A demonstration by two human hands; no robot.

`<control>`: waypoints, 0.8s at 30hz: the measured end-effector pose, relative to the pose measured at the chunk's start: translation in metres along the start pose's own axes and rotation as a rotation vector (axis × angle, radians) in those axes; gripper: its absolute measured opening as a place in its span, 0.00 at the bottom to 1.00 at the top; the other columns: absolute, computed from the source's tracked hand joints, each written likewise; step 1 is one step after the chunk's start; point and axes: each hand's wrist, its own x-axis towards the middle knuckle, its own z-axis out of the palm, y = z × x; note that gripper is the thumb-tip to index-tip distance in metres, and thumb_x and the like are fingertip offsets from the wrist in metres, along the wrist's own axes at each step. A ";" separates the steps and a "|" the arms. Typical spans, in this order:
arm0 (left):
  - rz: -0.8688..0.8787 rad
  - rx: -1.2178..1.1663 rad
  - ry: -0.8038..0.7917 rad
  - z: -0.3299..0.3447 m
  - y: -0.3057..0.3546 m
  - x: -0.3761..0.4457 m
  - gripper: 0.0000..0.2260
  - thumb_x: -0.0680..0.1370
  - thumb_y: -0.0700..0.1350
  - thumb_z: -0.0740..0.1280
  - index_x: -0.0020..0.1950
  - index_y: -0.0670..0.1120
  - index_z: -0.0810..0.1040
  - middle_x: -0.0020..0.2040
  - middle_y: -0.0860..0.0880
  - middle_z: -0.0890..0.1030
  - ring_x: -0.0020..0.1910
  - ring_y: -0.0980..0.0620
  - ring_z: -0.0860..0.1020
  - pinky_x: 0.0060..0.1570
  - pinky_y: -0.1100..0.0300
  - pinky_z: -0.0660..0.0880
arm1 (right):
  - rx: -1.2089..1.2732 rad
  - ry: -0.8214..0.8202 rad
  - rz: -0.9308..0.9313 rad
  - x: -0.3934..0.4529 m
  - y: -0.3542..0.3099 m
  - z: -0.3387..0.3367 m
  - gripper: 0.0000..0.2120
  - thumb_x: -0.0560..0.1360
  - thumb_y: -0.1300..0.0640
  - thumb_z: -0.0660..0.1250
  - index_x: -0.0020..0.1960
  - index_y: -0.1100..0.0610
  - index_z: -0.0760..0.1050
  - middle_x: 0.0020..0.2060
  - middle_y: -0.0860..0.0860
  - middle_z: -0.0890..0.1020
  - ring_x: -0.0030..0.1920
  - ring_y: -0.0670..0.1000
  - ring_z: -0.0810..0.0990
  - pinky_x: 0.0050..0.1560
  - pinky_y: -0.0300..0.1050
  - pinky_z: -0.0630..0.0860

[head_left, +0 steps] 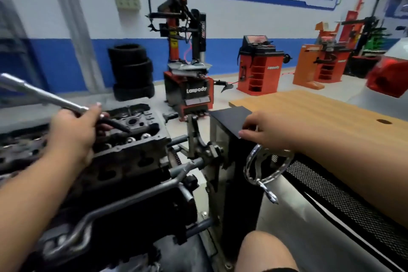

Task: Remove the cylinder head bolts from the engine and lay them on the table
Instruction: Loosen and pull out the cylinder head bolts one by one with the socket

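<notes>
The dark engine with its cylinder head (136,126) sits on a stand at the left. My left hand (72,132) grips a long chrome wrench (42,93) whose black tip reaches down onto the head near the shiny valve caps (132,139). My right hand (267,130) rests on the black top plate (231,115) of the stand's post, fingers curled over its edge. Whether it holds a bolt I cannot tell. The wooden table (320,117) lies to the right.
A chrome handwheel (265,170) hangs on the stand below my right wrist. A metal mesh panel (344,201) runs along the table's side. Behind stand a tyre changer (189,86), stacked tyres (132,73) and orange wheel balancers (258,66). My knee (265,252) is at the bottom.
</notes>
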 end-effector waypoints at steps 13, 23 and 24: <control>0.181 0.524 -0.148 -0.038 0.035 -0.002 0.08 0.82 0.51 0.69 0.52 0.47 0.78 0.42 0.48 0.85 0.29 0.62 0.80 0.34 0.61 0.76 | 0.639 0.170 -0.375 0.092 -0.209 -0.062 0.14 0.79 0.39 0.64 0.47 0.47 0.81 0.31 0.44 0.82 0.24 0.40 0.76 0.28 0.39 0.72; 0.302 0.750 -0.256 -0.029 0.030 -0.003 0.09 0.82 0.55 0.68 0.51 0.50 0.74 0.40 0.51 0.83 0.34 0.59 0.82 0.37 0.59 0.77 | 0.789 0.162 -0.395 0.098 -0.251 -0.066 0.16 0.80 0.40 0.63 0.55 0.50 0.80 0.40 0.47 0.84 0.36 0.39 0.82 0.34 0.35 0.73; 0.308 0.762 -0.251 -0.027 0.029 -0.002 0.10 0.82 0.56 0.68 0.51 0.50 0.75 0.41 0.51 0.83 0.34 0.58 0.82 0.39 0.56 0.79 | 0.801 0.156 -0.390 0.098 -0.253 -0.066 0.16 0.80 0.40 0.63 0.55 0.50 0.80 0.42 0.47 0.85 0.39 0.41 0.83 0.37 0.37 0.74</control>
